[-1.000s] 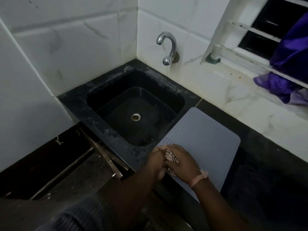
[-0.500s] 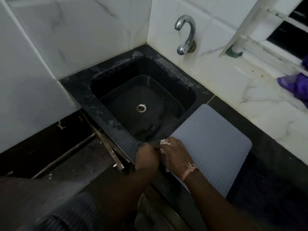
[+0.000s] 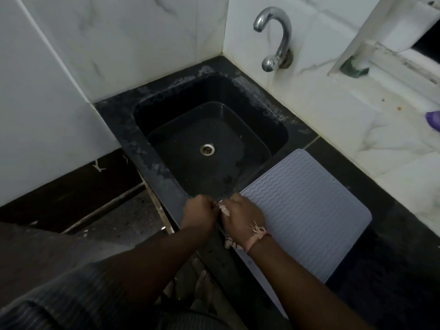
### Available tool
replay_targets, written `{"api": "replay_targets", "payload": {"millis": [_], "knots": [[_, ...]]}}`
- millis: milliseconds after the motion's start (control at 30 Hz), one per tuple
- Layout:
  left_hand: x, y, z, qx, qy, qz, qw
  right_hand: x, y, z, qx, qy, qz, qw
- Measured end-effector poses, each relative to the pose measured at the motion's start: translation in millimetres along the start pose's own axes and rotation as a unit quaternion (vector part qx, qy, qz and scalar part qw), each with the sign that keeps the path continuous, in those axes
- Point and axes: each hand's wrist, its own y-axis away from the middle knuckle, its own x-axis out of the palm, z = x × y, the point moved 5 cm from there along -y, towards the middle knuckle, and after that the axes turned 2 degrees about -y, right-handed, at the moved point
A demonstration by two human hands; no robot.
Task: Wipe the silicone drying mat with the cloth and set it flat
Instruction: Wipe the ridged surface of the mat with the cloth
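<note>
Both hands shifted to the mat's [image 3: 307, 210] sink-side near corner; left hand [image 3: 198, 214] fisted, right hand [image 3: 242, 216] closed on cloth [image 3: 231, 242], knuckles touching. Mat flat on tabletop [image 3: 392, 270] beside sink [image 3: 166, 177].

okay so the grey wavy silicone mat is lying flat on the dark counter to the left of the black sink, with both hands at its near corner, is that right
Not quite. The head view shows the grey wavy silicone mat lying flat on the dark counter to the right of the black sink, not the left. The rest holds: the left hand and right hand are together at its near corner, with a pale patterned cloth between them.
</note>
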Motion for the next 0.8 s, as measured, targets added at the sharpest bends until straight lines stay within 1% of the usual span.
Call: {"api": "replay_targets", "payload": {"millis": [100,233,333,433,533,633,700,800], "knots": [[-1.6,-1.2,-6.2,0.002,-0.035,0.009,0.999,-3.4,-5.9,-8.7,-0.039,0.050,0.018,0.998],[-3.2,-1.2,-10.6,-0.018,-0.053,0.011,0.998,-10.4,-13.7,-20.8,-0.047,0.057,0.031,0.997],[-5.0,-2.3,-13.5,-0.035,-0.044,0.027,0.998,-21.4,-21.8,-36.8,-0.001,0.039,0.026,0.999],[-6.0,-1.6,-15.5,-0.050,-0.039,0.025,0.998,-32.3,-28.3,-49.0,0.046,0.040,0.012,0.998],[-3.6,0.6,-15.9,-0.054,-0.036,0.015,0.998,-30.7,-24.9,-40.7,0.064,0.012,0.011,0.998],[-1.3,-1.9,-21.0,-0.048,-0.042,-0.009,0.998,-15.8,-15.1,-19.2,0.017,-0.012,0.043,0.999],[-0.6,-3.4,-26.4,-0.043,-0.050,-0.013,0.998,-11.0,-10.0,-12.6,-0.019,-0.006,0.041,0.999],[1.9,-2.7,-31.0,-0.028,-0.083,-0.006,0.996,-12.9,-13.7,-25.7,-0.044,0.036,0.028,0.998]]}}
